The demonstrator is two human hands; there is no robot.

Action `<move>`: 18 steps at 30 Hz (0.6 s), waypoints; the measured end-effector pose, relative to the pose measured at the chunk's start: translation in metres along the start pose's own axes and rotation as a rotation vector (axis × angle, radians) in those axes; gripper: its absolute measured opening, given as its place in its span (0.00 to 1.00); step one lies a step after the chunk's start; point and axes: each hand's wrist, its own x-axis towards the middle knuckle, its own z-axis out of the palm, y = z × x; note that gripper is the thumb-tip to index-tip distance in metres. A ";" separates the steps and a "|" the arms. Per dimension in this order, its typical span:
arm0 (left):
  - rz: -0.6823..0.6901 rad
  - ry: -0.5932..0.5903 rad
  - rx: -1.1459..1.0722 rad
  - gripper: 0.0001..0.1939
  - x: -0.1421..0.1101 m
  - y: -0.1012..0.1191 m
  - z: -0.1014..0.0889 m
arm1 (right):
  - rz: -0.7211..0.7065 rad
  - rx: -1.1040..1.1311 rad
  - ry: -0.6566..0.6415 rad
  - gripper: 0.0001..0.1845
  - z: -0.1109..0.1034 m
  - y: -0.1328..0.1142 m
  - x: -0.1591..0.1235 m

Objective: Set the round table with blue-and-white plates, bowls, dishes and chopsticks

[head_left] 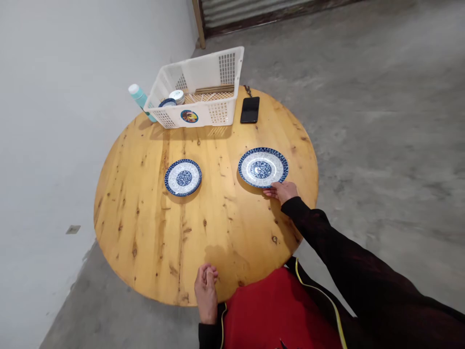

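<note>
At table (218,213), R side: pinching lg plate (261,168) by near rim w/ R hand (286,191); holding L hand (206,288) loosely closed, apparently empty. Prob. handling rigid, slick, fragile; best gripping by rim.

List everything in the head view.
Table: one, yellow, centre
Larger plate: one, blue-white, table's right
Smaller plate: one, blue-white, further left
Basket: one, white, table's back
Dish: one, blue-white, in basket
Round item: one, white, in basket
Sticks: uncounted, brown, in basket
Bottle: one, turquoise, basket's left
Phone: one, black, basket's right
Beaded string: one, brown, behind phone
Wall: one, white, left
Socket: one, beige, wall
Floor: one, grey, below
Corrugated panel: one, grey, background
Shirt: one, red, foreground
Sleeves: two, black, foreground
Left hand: one, table's near edge
Right hand: one, larger plate's near rim
</note>
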 end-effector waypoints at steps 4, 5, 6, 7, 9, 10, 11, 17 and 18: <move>0.001 0.002 0.011 0.35 -0.001 0.002 0.000 | 0.008 0.000 0.011 0.10 -0.001 -0.001 -0.001; 0.004 0.001 0.013 0.36 -0.002 0.002 0.001 | 0.009 0.000 0.013 0.10 -0.001 -0.001 -0.002; 0.006 0.001 0.013 0.36 -0.002 0.003 0.001 | 0.008 0.001 0.015 0.10 -0.001 -0.001 -0.002; 0.008 0.001 0.011 0.36 -0.003 0.003 0.001 | 0.008 0.001 0.015 0.10 -0.002 -0.001 -0.002; 0.006 0.001 0.008 0.36 -0.004 0.004 0.002 | 0.004 0.002 0.015 0.10 -0.002 -0.002 -0.002; 0.004 0.002 0.006 0.37 -0.004 0.005 0.003 | 0.002 0.003 0.013 0.10 -0.002 -0.002 -0.002; 0.001 0.001 0.004 0.37 -0.004 0.005 0.003 | 0.000 0.004 0.012 0.10 -0.002 -0.002 -0.002; -0.012 -0.010 0.005 0.37 -0.003 0.005 0.004 | -0.012 0.014 0.001 0.13 0.000 -0.001 -0.003; -0.009 -0.011 0.007 0.37 -0.003 0.005 0.004 | -0.012 0.015 0.003 0.13 0.000 -0.001 -0.003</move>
